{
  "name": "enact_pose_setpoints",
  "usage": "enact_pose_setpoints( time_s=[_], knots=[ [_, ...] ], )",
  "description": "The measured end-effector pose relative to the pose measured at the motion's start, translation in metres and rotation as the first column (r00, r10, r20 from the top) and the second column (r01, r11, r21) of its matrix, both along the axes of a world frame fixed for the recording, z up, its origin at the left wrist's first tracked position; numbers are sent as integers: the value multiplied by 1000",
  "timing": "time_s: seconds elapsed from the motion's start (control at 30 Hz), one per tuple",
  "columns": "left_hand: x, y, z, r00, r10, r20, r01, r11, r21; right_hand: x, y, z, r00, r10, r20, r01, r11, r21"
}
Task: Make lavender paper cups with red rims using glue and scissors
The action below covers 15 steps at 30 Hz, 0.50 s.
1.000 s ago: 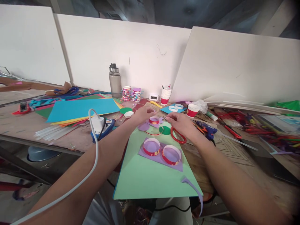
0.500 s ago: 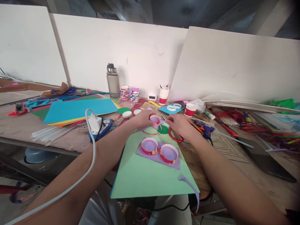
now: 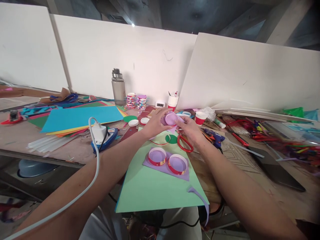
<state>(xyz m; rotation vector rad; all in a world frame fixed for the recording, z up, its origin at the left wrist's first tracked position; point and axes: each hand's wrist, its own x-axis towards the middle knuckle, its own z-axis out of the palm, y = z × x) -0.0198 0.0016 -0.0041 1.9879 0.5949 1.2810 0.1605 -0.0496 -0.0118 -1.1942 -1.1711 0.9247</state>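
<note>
Where the green sheet meets its far edge, a purple-backed ring is held raised between left hand and right hand, both closed on it, apparently for handling; scissors lie beside.

Fingers of the left hand and right hand cover much of the purple-backed ring lifted between them, hiding its rim and how it is gripped. The red scissors lie partly under the right wrist. Both forearms and the white cable run off the bottom edge. The digits on the small clock are too small to read, as are the prints on the stacked rings. The craft clutter at far right is blurred.
</note>
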Motion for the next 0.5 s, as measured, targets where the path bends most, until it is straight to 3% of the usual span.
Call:
enact_pose_setpoints(
  time_s=[0.1, 0.23, 0.37, 0.5],
  knots=[
    [4, 1, -4, 986, -21, 163, 55, 978, -204, 2, 0, 2, 1000, 7, -16, -7, 1000, 24],
    [6, 4, -6, 962, -114, 247, 226, 842, -491, 1, -2, 6, 999, 37, 14, -38, 999, 29],
    [7, 8, -8, 956, -55, 289, 212, 810, -547, 3, -1, 6, 994, 55, 95, -58, 998, 35],
    [7, 13, -10, 940, 73, 334, 157, 777, -609, 16, 0, 8, 934, -63, 351, 37, 996, 82]
  ],
)
